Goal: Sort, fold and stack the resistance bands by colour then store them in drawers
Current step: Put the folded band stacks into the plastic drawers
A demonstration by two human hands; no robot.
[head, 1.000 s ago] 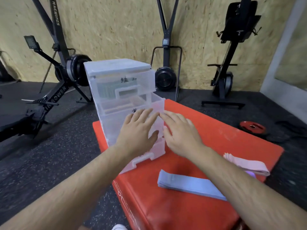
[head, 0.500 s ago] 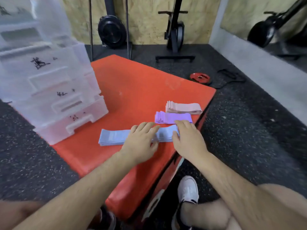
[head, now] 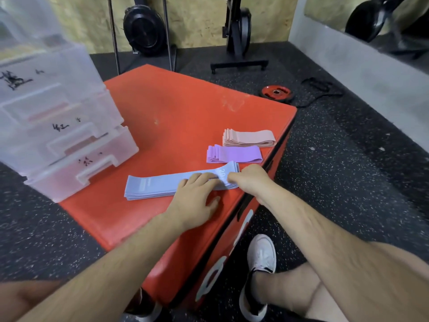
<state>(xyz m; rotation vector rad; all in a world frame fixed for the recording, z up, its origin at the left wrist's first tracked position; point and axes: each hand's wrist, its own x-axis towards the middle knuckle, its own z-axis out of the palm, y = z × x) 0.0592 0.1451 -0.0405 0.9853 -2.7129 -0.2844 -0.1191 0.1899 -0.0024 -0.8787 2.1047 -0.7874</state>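
A second ago both our hands were up against the front of the clear drawer unit [head: 58, 117]. Now they are down on the blue bands [head: 151, 187], which lie as one long flat stack near the front edge of the red box [head: 174, 117]. The left grip [head: 197, 198] lies flat with its fingers straight, pressing on the middle of the stack and covering part of it. The right grip [head: 248, 180], whose fingers lay flat on the right end half a second ago, has curled them in and looks to be pinching that end, where a printed "20" shows. That end seems slightly raised off the box, though we cannot be sure. Just behind the blue stack sit the purple bands [head: 234, 154], and behind those the pink bands [head: 249, 137]. Both are shorter, already folded piles, close together but apart from each other. The drawer unit stands on the left of the box, well apart from all three piles, with its bottom drawer [head: 81, 166] jutting out furthest. We take the move from the drawers to the bands to mean the blue stack is next. It is still full length, so it probably needs folding over, pinned in the middle and lifted by its right end, before it goes into a drawer.
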